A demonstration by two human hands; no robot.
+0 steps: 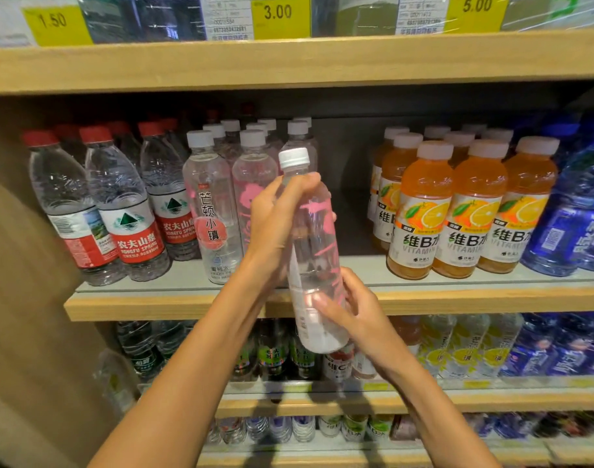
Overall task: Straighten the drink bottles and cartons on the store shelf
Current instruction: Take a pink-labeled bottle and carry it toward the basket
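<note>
Clear pink-labelled bottle (314,251) of water in both hands.

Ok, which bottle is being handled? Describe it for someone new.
Find the middle wooden shelf, orange vitamin drinks at right. Left of them, the left hand and right hand hold a clear pink-printed bottle. Unlike its shelved twins, it is lifted and tilted.

Clear white-capped bottle (314,251) with pink print, tilted slightly, before the shelf (457,300).
</note>
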